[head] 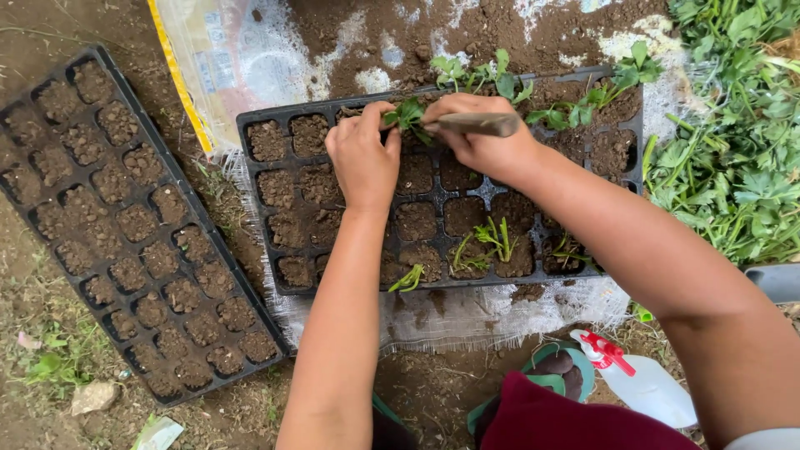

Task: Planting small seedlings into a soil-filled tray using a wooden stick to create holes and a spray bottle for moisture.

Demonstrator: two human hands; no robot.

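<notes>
**Setting a seedling into a tray cell, seen from above**

I am looking straight down at my two bare arms reaching forward over a black plastic seedling tray point(258, 125) filled with dark soil. My left hand point(364, 158) pinches a small green seedling point(408, 112) between thumb and fingertips, at a cell in the tray's far row. My right hand point(479, 133) is closed around a brown wooden stick point(477, 123), which lies nearly level and pointing right to left, its near end meeting the seedling's base.

The seedling looks very light, soft and easily bruised; I judge it best held low on the stem, close to the soil, never by the leaves. Its leaves fan towards the far edge of the tray. Its stem is hidden by my fingers, so I cannot tell how its long axis runs.

Other seedlings point(492, 242) already stand in cells along the near row and the far right corner. A second tray point(187, 179) of soil-filled cells lies at an angle to my left. A pile of leafy cuttings point(733, 167) sits to my right, and a white spray bottle point(646, 385) with a red trigger lies near my knee.
</notes>
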